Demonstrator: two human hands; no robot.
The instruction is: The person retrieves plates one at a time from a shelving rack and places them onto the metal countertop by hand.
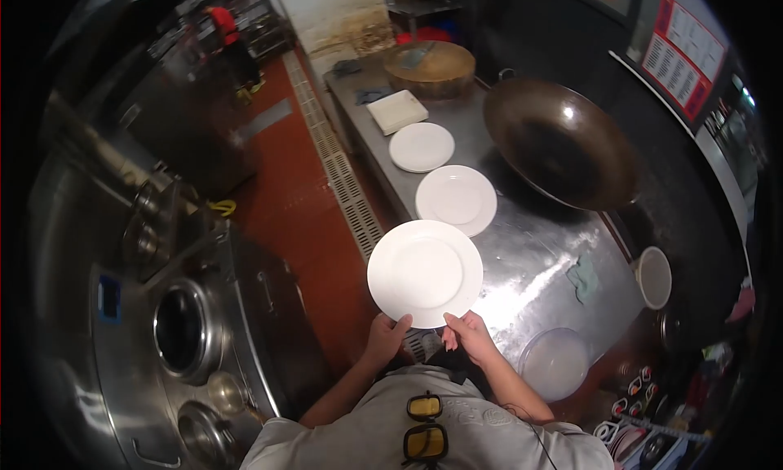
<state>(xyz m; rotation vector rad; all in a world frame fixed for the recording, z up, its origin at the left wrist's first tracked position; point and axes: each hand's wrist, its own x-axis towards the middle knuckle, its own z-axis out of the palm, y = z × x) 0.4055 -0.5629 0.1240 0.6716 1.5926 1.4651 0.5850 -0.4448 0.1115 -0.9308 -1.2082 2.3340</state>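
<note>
A round white plate [425, 274] is held level in front of my body, over the near left edge of the steel table. My left hand [390, 337] grips its near rim at the left, thumb on top. My right hand [469, 335] pinches the same rim a little to the right, thumb on top and the other fingers partly below. Just beyond it, another round white plate [457, 200] lies on the steel table [530, 246]. Farther back are a round white plate [422, 147] and a square white dish stack [397, 111].
A large wok [563, 144] stands against the right wall. Behind the dishes is a round chopping block [430, 66]. A green cloth [583, 279] and a round lidded tub [555, 363] are at the right. Stoves [122, 364] line the left; a person [228, 42] stands far off.
</note>
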